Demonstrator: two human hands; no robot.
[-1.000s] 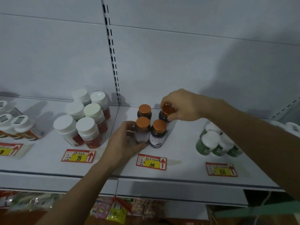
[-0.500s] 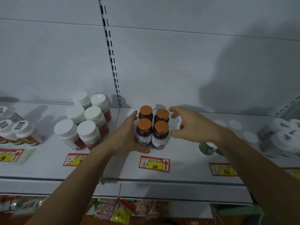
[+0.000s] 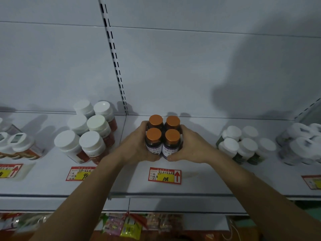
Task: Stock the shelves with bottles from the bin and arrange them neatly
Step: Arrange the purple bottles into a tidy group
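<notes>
Four dark bottles with orange caps [image 3: 163,134] stand upright on the white shelf [image 3: 199,178] in a tight two-by-two block, touching one another, just right of the slotted upright [image 3: 114,58] in the back panel. The left hand [image 3: 137,145] cups the block from the left, its fingers curled round the left side of the two left bottles and its thumb lying along the shelf in front of the near left bottle. The right hand [image 3: 191,145] mirrors it on the right, fingers wrapped against the two right bottles and thumb lying along the shelf in front of the near right one. The two thumbs nearly meet below the purple labels. Both hands hold the block between them, and both forearms reach in over the shelf's front edge. A red and yellow price tag marked 108 [image 3: 164,175] lies flat on the shelf just in front of the hands. To the left, apart from the block, stands a cluster of larger white-capped bottles with red labels [image 3: 86,134], with a tag marked 98 [image 3: 80,173] in front of it. To the right, well apart, stands a group of white-capped green bottles [image 3: 243,146]. More white-capped bottles sit at the far left [image 3: 15,145] and far right [image 3: 302,143] edges. Below the shelf, coloured packets [image 3: 128,226] show on a lower level.
</notes>
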